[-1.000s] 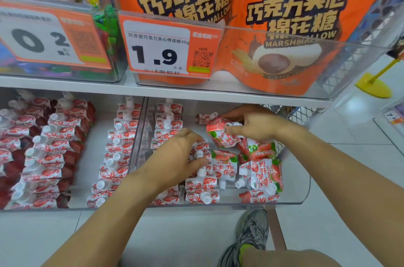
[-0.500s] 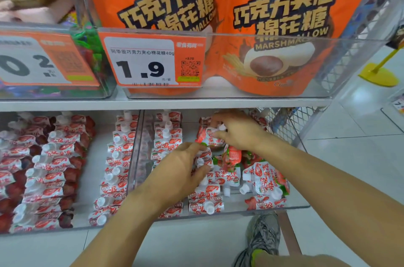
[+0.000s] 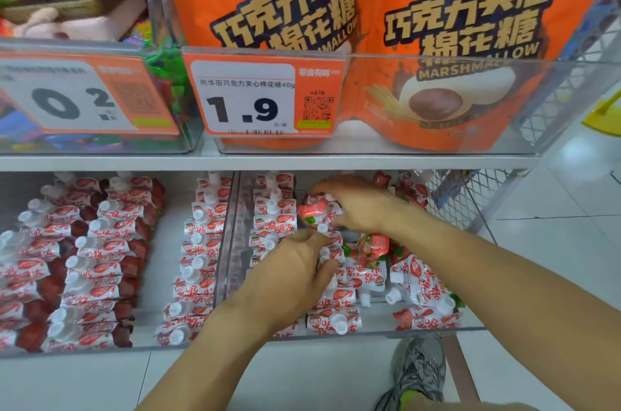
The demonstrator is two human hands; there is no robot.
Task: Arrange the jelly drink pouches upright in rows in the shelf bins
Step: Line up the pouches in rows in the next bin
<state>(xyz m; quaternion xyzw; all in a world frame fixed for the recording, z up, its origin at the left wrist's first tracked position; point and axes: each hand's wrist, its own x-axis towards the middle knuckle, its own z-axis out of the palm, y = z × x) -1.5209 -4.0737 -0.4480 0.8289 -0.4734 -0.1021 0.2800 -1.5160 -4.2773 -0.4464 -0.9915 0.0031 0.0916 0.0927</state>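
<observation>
While the right hand (image 3: pixel 361 205) was pinching one jelly pouch (image 3: pixel 316 211) up near the back of the right-hand clear bin (image 3: pixel 232 242), tucked under the shelf edge (image 3: pixel 268 162), the left hand (image 3: pixel 295 271) sat lower with fingers curled against the middle row of pouches (image 3: pixel 332 306), though I couldn't tell if it actually gripped any. Right of that row was a loose jumble of pouches (image 3: pixel 416 286). The left bin (image 3: pixel 164 276) had a bare strip of floor between its rows.
</observation>
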